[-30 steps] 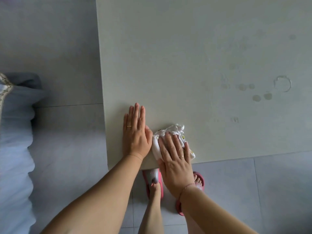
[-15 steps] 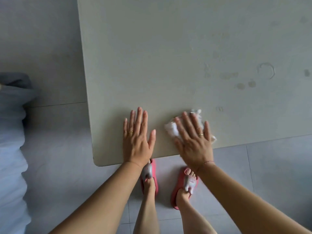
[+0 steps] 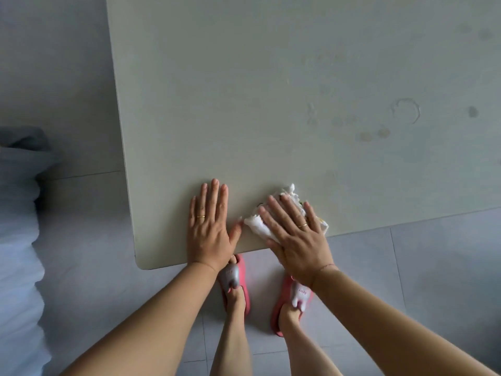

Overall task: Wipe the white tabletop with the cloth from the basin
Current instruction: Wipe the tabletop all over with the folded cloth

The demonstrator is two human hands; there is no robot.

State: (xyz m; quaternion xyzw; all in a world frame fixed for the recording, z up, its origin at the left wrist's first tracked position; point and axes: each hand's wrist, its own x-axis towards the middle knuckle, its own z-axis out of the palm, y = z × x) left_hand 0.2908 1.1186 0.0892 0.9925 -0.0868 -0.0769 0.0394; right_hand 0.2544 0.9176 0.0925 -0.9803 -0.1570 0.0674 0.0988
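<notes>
since the right hand (image 3: 296, 240) only presses the cloth (image 3: 255, 224) under straight fingers (image 3: 294, 213), it may slip off the tabletop (image 3: 217, 104) behind them.

The counter (image 3: 244, 104) is a white, matte slab seen from above, with a rounded corner at its near left. Its left part looks plain; its right part carries marks: a pale ring stain (image 3: 405, 111), two brownish spots (image 3: 366, 136) just below it, a darker dot (image 3: 472, 111) further right, and faint smudges. The cloth (image 3: 256, 223) is white, crumpled into a small wad, with a trace of yellow at its right side. It lies on the counter close to the near edge, mostly covered by the right hand (image 3: 295, 234), which presses flat on it with straight, spread fingers. Ruffled edges stick out at the far side and at the left.
</notes>
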